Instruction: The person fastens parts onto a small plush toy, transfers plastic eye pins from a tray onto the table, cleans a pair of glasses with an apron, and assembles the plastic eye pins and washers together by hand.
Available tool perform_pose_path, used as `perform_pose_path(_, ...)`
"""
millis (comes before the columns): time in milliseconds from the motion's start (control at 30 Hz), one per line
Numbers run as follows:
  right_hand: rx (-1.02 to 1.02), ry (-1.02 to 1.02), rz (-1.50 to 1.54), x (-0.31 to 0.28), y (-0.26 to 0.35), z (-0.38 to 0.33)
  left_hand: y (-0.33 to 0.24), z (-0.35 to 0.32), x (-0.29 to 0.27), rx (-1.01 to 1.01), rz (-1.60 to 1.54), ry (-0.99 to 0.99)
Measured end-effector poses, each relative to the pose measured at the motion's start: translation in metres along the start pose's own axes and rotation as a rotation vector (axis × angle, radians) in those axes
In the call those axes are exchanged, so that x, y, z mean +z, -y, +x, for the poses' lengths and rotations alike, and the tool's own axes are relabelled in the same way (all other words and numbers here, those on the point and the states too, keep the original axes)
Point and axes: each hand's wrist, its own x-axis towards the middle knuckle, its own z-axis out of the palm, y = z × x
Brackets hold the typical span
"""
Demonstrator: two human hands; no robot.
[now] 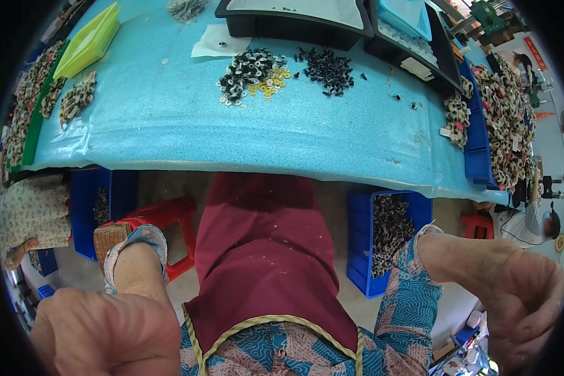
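Both of my hands are raised close to the camera, off the table. My left hand [106, 329] is at the lower left with its fingers curled in; anything inside them is hidden. At the right rim my right hand [529, 301] is also closed, its fingertips bent inward, and what they grip cannot be made out. Ahead on the blue-covered table [244, 138] lie a pile of black and white small round parts [250, 72], some yellow rings [268, 88] and a heap of small black pegs [329, 70]. None of these is touched by either hand.
A black tray [294, 24] and a yellow-green basket [88, 41] stand on the table. Spotted plush pieces fill a blue bin [477, 138] at right. Below are a blue crate [363, 250] and a red stool [185, 232]. People sit at both sides.
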Motion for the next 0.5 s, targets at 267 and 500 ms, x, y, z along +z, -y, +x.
perform_pose_path(267, -0.051, -0.04, -0.014, 0.001, -0.02, -0.006, 0.003, 0.009, 0.031, -0.303, -0.069, 0.037)
perform_pose_path(500, -0.156, -0.156, -0.063, 0.002, -0.03, -0.022, 0.034, 0.003, 0.034, -0.232, -0.212, 0.038)
